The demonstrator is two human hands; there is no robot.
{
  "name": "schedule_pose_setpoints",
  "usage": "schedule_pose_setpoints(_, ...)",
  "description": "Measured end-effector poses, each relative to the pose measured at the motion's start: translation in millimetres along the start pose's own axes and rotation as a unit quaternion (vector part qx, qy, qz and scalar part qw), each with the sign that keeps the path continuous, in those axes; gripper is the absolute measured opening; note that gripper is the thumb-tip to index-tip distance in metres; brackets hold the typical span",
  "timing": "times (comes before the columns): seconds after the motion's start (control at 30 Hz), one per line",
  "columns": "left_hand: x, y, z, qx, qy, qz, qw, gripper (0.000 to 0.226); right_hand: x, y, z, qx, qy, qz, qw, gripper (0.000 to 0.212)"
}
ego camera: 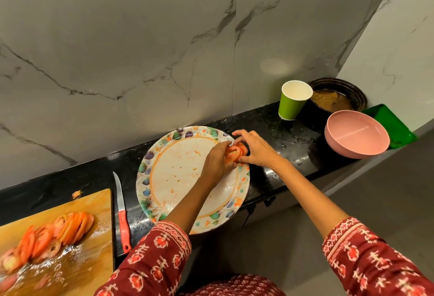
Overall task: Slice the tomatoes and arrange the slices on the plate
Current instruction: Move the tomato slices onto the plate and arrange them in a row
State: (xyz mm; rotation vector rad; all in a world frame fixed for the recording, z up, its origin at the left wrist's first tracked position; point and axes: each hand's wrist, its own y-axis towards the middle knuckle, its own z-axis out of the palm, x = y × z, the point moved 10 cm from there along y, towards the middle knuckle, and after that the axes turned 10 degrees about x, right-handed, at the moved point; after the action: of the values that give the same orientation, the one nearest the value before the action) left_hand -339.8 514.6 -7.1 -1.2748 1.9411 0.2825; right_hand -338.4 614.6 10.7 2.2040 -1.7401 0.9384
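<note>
Red patterned sleeves (162, 248) are filling the bottom of the view, both arms reaching out over the black counter (270, 117) to the far right edge of the big leaf-rimmed plate (145, 173); left hand (217, 162) and right hand (256, 150) are coming together around a little stack of tomato slices (236, 152), fingers of both curled round it from either side, looks like they're fanning or nudging the first few into place along the rim; guessing she's starting at the edge so the rest can go round in a ring.

Most of the tomato is waiting on the wet wooden cutting board (70, 206) at the lower left, a sliced pile (51, 237) leaning like fallen dominoes, a bit blurry; so the cutting seems pretty much done and the arranging is only just getting going, since the plate is mostly bare apart from juice smears.

Red-handled knife (122, 211) is lying on the counter between board and plate, parked out of the way but handy; further right a green paper cup (293, 100), a pink bowl (357, 138), a dark pot (338, 98) and a green tray (392, 122) are sitting well apart from the action.
</note>
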Motion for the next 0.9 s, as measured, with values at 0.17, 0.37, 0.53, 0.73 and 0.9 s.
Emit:
schedule_pose_setpoints(0.17, -5.1, -0.8, 2.5, -0.002, 0.004, 0.019, 1.000, 0.067, -2.8, -0.5, -7.3, 0.007, -0.020, -0.001, 1.000, 0.075)
schedule_pose_setpoints(0.37, 1.1, -0.9, 4.0, -0.013, 0.005, -0.004, 1.000, 0.068, -6.7, -1.5, -2.7, 0.028, -0.010, 0.004, 1.000, 0.081)
schedule_pose_setpoints(0.53, 4.4, -1.5, 0.5, -0.021, 0.008, -0.010, 1.000, 0.071, -16.2, -2.2, 1.9, 0.029, 0.067, 0.009, 0.997, 0.083)
schedule_pose_setpoints(0.73, 3.1, -1.4, 1.8, 0.000, 0.004, -0.015, 1.000, 0.085, -19.1, -5.9, -7.6, -0.020, 0.095, 0.014, 0.995, 0.079)
schedule_pose_setpoints(0.9, 15.8, -12.9, -10.6, -0.027, -0.013, -0.006, 1.000, 0.083, -14.4, -15.8, -28.5, -0.151, 0.124, 0.017, 0.981, 0.054)
